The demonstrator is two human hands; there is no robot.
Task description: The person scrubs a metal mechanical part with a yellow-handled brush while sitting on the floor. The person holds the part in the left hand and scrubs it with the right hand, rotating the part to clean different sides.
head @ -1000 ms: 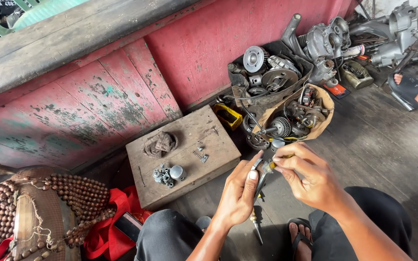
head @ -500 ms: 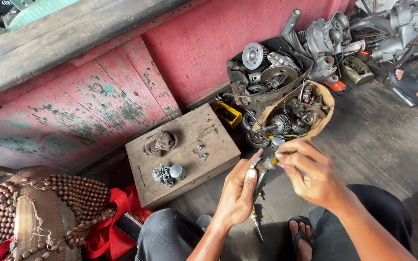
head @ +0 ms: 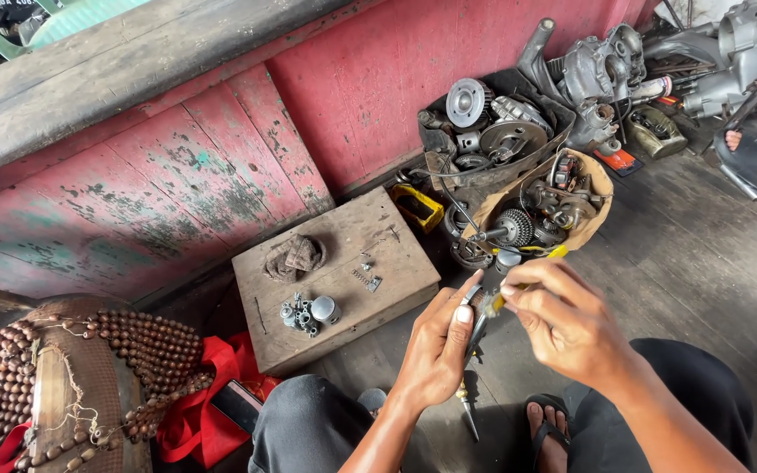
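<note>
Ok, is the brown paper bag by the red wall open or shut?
Open: the brown paper bag has its mouth spread wide, showing grey metal gears and engine parts inside.

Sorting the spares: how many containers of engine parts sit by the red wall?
2: a dark tray against the wall, and a brown bag just in front of it. More may lie out of frame.

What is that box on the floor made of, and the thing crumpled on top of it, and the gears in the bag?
The box looks like bare, unpainted wood: visible grain, scuffs, grey stains. The crumpled thing seems to be cloth, a soft, folded brown rag, dirty. The gears look like metal: dull grey, toothed, greasy, probably steel, though that cannot be told for sure.
</note>
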